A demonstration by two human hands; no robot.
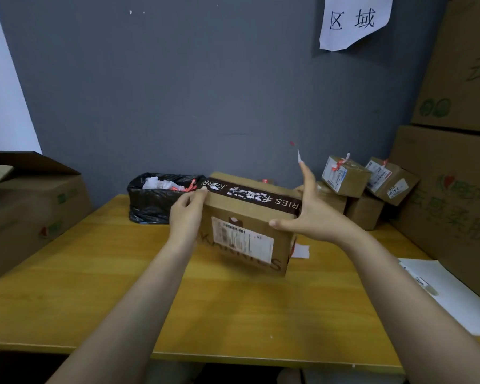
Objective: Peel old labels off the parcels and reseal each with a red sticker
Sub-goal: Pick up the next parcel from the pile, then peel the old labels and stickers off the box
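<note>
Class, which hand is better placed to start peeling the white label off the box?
Right hand: its thumb rests on the box front beside the label's upper corner, while the left hand grips the box's left end, steadying it.

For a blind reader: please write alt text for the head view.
A left hand grips one end of a tilted box with a white label; the open right hand presses the other end. Behind, on the table, are a bin bag and small parcels.

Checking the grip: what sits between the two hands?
The cardboard parcel: left hand at one end, right hand at the other. Head view.
</note>
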